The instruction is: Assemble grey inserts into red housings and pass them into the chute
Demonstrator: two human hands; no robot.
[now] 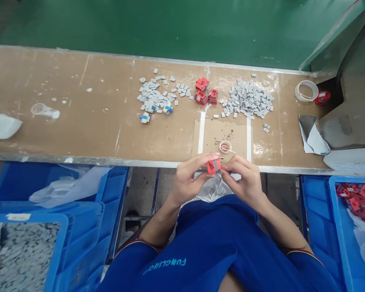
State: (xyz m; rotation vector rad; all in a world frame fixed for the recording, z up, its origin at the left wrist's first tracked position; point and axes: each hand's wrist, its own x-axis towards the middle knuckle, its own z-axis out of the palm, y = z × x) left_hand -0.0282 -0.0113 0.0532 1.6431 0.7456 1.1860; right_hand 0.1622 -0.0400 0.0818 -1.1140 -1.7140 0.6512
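My left hand (189, 175) is closed, with thumb and fingers gripping a small red plastic part (213, 166) that has a grey band across it. It is held just over the table's front edge. My right hand (245, 173) is pinched against the part's right side; its fingertips hide whatever small thing may be between them. Just beyond the hands stands a small white cup (225, 147) with reddish-brown contents and a thin white stick. Farther back are several red parts (201, 97), a pile of small grey pieces (249, 98) and another grey pile (153, 95).
Blue-and-white pieces (145, 118) lie by the left pile. A clear plastic cup (45, 110) is at the left, a tape roll (306, 91) at the right. Blue crates flank me: one of grey pieces (27, 255), one of red parts (357, 198). A metal housing (353, 97) borders the right.
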